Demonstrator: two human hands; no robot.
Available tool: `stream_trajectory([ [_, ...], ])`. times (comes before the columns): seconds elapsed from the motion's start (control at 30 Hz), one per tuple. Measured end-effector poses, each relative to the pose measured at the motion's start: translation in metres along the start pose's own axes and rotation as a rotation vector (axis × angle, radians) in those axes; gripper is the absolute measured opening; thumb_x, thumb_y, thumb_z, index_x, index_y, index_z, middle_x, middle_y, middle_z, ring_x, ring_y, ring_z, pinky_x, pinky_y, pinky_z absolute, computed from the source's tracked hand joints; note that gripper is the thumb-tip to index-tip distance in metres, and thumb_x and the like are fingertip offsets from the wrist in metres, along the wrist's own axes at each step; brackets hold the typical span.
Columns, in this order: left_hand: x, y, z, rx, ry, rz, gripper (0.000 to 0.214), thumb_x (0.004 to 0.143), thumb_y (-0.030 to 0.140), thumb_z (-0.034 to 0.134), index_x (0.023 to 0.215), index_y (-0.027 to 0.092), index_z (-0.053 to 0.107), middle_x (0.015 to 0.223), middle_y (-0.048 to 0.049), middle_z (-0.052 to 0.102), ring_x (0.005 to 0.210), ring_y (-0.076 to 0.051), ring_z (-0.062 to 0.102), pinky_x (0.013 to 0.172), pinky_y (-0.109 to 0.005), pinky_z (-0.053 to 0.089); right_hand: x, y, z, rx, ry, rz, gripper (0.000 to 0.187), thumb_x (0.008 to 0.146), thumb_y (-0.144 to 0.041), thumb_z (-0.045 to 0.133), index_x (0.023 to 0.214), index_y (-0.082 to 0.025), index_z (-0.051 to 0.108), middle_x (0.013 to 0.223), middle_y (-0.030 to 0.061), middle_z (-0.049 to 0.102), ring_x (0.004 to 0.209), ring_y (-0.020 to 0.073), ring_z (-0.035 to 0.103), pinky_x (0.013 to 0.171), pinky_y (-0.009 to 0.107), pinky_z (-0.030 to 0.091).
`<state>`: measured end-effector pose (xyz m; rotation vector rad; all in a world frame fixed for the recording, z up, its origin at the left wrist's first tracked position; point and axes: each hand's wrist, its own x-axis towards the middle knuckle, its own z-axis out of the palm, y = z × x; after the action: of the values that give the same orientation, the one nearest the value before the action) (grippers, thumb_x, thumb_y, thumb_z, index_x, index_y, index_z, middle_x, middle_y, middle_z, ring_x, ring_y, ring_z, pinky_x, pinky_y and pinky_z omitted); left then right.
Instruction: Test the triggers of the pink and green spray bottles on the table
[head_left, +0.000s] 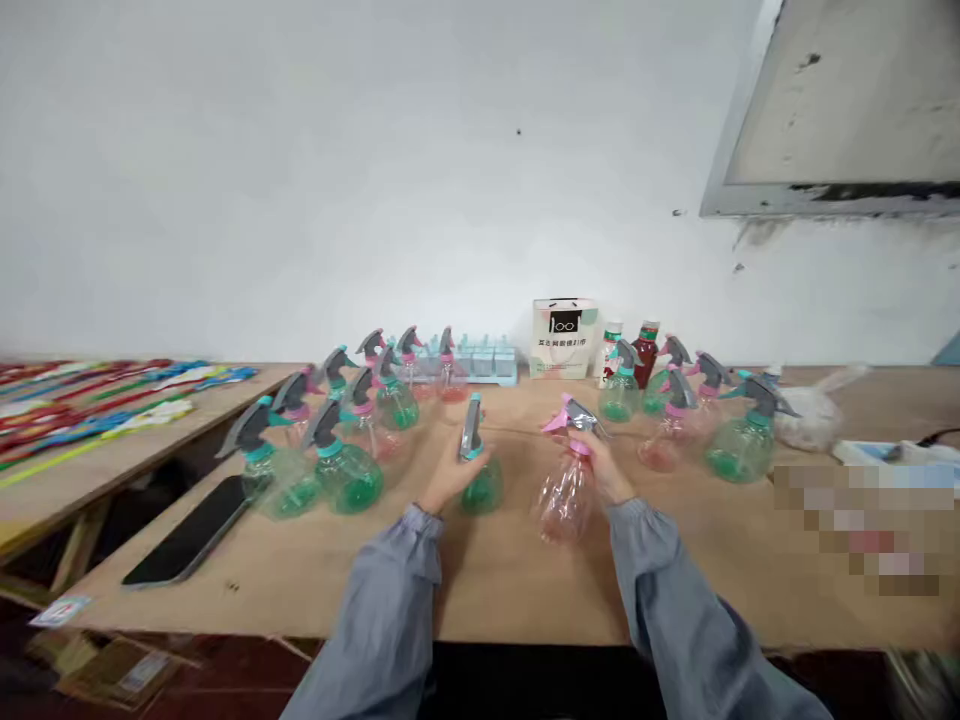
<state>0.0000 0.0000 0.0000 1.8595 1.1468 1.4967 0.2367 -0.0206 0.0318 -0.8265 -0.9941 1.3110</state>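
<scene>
Head view, facing forward and down

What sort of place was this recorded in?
Probably a workshop or packing room: many pink and green trigger spray bottles stand on a plain worktable, and colourful straps or ribbons lie across a second table.

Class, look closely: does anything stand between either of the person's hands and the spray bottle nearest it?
Nothing visible does: the left hand holds a green spray bottle near its neck, and the right hand holds a pink spray bottle likewise.
</scene>
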Motion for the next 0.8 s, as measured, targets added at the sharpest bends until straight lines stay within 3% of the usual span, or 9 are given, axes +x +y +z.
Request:
stream_trajectory([
  [0.2, 0.0001, -0.0032, 0.0009, -0.013, 0.013, -0.018, 0.064, 0.075, 0.032, 0.068, 0.135, 0.022, 0.052, 0.134, -0.0107, 0.06, 0.097, -0.017, 0.063, 0.089, -0.03, 0.048, 0.0045, 0.0013, 0.0024, 0.006, 0.187, -0.092, 0.024, 0.053, -0.039, 0.075, 0.065, -0.021, 0.065, 0.067, 0.0001, 0.068, 0.062, 0.0137, 0.06, 0.049, 0.021, 0.044],
  [0.3, 0.0004, -0.003, 0.0001, 0.006, 0.003, -0.007, 0.06, 0.076, 0.031, 0.069, 0.133, 0.021, 0.054, 0.132, -0.0102, 0.061, 0.097, -0.017, 0.063, 0.089, -0.031, 0.048, 0.0027, 0.0021, 0.0013, 0.011, 0.152, -0.055, 0.022, 0.054, -0.037, 0.074, 0.068, -0.021, 0.068, 0.069, 0.0006, 0.069, 0.065, 0.0144, 0.061, 0.053, 0.022, 0.048],
  [0.43, 0.0006, -0.004, 0.0, 0.018, -0.004, 0.009, 0.061, 0.077, 0.033, 0.068, 0.134, 0.02, 0.053, 0.133, -0.011, 0.061, 0.098, -0.018, 0.063, 0.089, -0.031, 0.048, -0.0037, 0.0019, 0.0042, -0.009, 0.028, -0.034, 0.025, 0.059, -0.035, 0.073, 0.081, -0.022, 0.071, 0.089, 0.0033, 0.075, 0.081, 0.0183, 0.066, 0.055, 0.021, 0.05],
  [0.5, 0.0005, -0.0048, 0.0006, 0.018, -0.001, 0.014, 0.06, 0.077, 0.033, 0.068, 0.134, 0.02, 0.053, 0.132, -0.0111, 0.061, 0.099, -0.018, 0.062, 0.09, -0.031, 0.048, -0.005, 0.0015, 0.0062, -0.017, -0.007, -0.036, 0.026, 0.061, -0.035, 0.072, 0.083, -0.022, 0.071, 0.089, 0.0038, 0.075, 0.078, 0.0179, 0.067, 0.052, 0.021, 0.048],
  [0.67, 0.0006, -0.0047, 0.0012, 0.036, 0.009, 0.032, 0.06, 0.078, 0.034, 0.068, 0.133, 0.019, 0.053, 0.133, -0.0123, 0.061, 0.096, -0.018, 0.063, 0.089, -0.032, 0.048, 0.0001, 0.0027, 0.0053, 0.051, 0.116, -0.016, 0.018, 0.053, -0.036, 0.07, 0.063, -0.022, 0.065, 0.057, -0.0026, 0.063, 0.045, 0.0094, 0.051, 0.043, 0.022, 0.044],
  [0.8, 0.0004, -0.0036, 0.0009, 0.037, -0.003, 0.033, 0.061, 0.078, 0.035, 0.067, 0.135, 0.019, 0.051, 0.133, -0.0128, 0.06, 0.097, -0.018, 0.063, 0.088, -0.033, 0.049, 0.0009, 0.0045, 0.0035, 0.047, 0.12, 0.012, 0.023, 0.05, -0.034, 0.072, 0.069, -0.022, 0.067, 0.064, -0.0007, 0.068, 0.053, 0.0118, 0.058, 0.048, 0.022, 0.047],
])
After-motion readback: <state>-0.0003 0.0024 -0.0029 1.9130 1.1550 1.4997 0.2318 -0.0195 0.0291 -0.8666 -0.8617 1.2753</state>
